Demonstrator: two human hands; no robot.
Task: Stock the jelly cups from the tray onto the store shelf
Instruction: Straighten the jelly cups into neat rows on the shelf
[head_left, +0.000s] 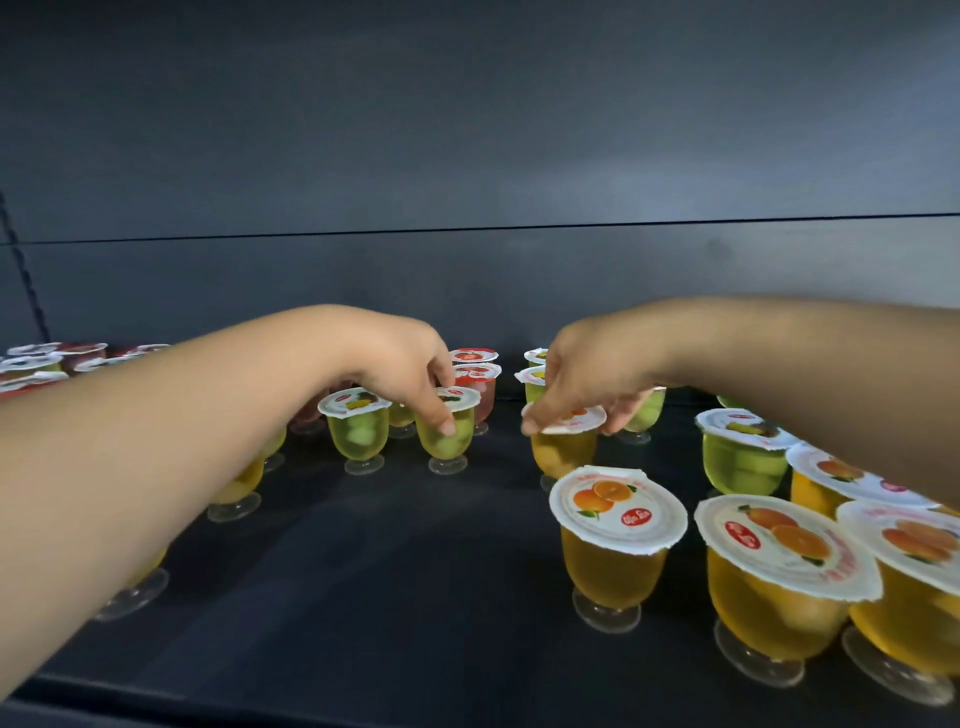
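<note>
Jelly cups, both gripped from above at lids: green cup (448, 428) in left hand (410, 364), orange cup (563, 441) in right hand (587, 376), presumably steadying placement on shelf (363, 571).

A bare shelf (389, 571) lane runs down the middle; jelly cups (618, 540) crowd both sides.

Only one view is given, taken from a camera worn on the person's head. The scene is seen from above and from the front, with the camera turned forward and down onto the dark shelf (363, 571) and toward its back panel (467, 130). The view is close: both forearms are seen entering from the bottom corners. Strong wide-angle bending is noticed at the edges. No second view is shared.
</note>
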